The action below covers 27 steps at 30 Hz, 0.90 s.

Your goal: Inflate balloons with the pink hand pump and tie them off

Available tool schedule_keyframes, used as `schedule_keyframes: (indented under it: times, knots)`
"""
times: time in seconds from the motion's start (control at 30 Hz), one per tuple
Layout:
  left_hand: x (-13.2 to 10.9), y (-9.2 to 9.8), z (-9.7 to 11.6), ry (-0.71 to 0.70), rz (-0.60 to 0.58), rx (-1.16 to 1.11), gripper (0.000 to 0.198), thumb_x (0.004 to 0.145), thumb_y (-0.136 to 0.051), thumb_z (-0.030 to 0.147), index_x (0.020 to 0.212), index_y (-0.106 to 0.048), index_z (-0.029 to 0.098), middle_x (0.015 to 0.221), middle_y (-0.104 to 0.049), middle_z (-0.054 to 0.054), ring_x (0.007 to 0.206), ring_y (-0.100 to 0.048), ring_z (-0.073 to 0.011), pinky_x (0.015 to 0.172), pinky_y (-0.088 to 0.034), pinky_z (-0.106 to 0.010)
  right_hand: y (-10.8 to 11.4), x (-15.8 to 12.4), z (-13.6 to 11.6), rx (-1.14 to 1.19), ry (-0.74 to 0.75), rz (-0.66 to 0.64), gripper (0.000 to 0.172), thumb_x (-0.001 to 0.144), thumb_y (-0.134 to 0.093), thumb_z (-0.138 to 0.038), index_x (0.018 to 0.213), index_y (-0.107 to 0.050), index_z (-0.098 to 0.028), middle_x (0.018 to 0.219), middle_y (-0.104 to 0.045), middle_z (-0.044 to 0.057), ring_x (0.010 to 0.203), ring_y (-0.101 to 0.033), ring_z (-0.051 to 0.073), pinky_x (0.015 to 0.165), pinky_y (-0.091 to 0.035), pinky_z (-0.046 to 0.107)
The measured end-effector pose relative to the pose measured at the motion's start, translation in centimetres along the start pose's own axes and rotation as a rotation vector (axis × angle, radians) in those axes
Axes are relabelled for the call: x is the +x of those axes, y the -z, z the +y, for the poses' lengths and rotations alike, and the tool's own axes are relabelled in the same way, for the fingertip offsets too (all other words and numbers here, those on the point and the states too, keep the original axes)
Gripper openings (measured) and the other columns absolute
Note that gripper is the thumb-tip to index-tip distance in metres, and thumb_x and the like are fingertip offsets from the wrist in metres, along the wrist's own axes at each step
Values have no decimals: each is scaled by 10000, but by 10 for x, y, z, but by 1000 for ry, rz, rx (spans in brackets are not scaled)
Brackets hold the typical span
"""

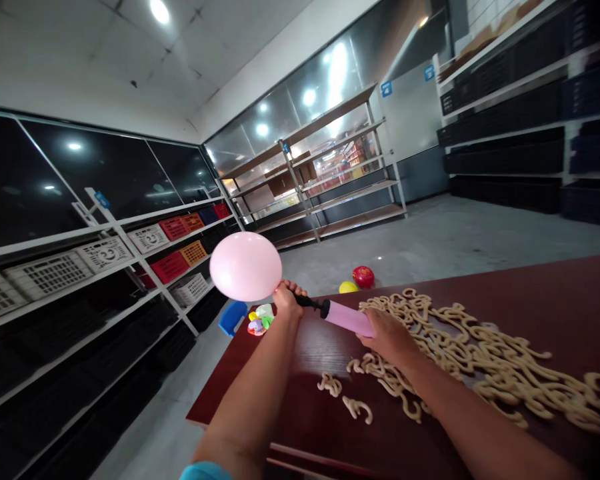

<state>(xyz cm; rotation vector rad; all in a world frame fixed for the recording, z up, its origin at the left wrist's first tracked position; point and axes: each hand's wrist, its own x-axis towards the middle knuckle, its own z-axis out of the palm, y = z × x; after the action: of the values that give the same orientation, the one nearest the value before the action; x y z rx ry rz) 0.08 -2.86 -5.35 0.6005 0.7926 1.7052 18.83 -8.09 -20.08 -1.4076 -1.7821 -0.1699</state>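
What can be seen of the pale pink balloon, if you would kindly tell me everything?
The pale pink, rounded balloon is inflated and looks like rubber, smooth and glossy. It is held up in the air, appearing wider than tall, just above the far left corner of the dark red table in this view. The left hand is at its neck end, hiding the mouth.

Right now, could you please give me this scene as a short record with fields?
Left hand: grips the black end of the pump, beside the pink balloon
Right hand: grips the pump's pink tube
Table: dark red, with curly beige pieces
Beyond the table: a red round thing, a yellow round thing
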Motion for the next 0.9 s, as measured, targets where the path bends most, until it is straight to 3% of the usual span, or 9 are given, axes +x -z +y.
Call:
schedule_keyframes:
  times: [0.2, 0.3, 0.4, 0.67, 0.77, 0.9]
  knots:
    - [27, 7, 75, -116, -8, 12, 175, 640, -376, 38, 623, -284, 186, 510, -224, 60, 351, -248, -59, 392, -215, -205, -1, 2, -2, -2, -12, -18, 399, 660, -609, -249, 1043, -517, -183, 982, -613, 89, 928, -578, 235, 805, -427, 337]
    - [33, 8, 89, -139, -8, 8, 174, 639, -375, 33, 623, -290, 183, 514, -227, 59, 354, -251, -57, 387, -213, -201, -1, 3, -3, -8, -10, 5, 391, 663, -601, -229, 1042, -516, -182, 981, -612, 92, 945, -572, 233, 814, -422, 333]
    - [33, 7, 72, -126, -4, -3, 176, 632, -375, 31, 620, -286, 183, 512, -217, 61, 354, -244, -53, 387, -202, -199, -1, 1, -3, -28, -36, -8, 352, 659, -602, -229, 999, -527, -179, 947, -614, 84, 897, -580, 227, 785, -423, 328]
    - [3, -4, -24, -13, -34, 9, 166, 624, -398, 78, 608, -275, 189, 501, -198, 61, 358, -249, -62, 397, -221, -216, 7, 0, -3, -10, -88, -55, 374, 646, -631, -273, 993, -527, -183, 905, -612, 63, 846, -577, 212, 756, -411, 306]
    - [-6, -7, -31, -17, -43, 5, 155, 641, -402, 100, 608, -281, 191, 506, -215, 58, 364, -262, -67, 400, -238, -226, 7, 0, -2, 6, -70, -18, 382, 658, -621, -276, 1015, -527, -178, 907, -610, 73, 848, -575, 213, 765, -410, 313]
    - [2, -5, -4, -29, -34, 17, 157, 634, -396, 88, 611, -281, 192, 509, -228, 56, 362, -278, -71, 403, -250, -234, 2, 0, 1, 21, -21, 14, 423, 662, -610, -263, 1067, -513, -188, 944, -611, 76, 895, -570, 221, 795, -414, 330]
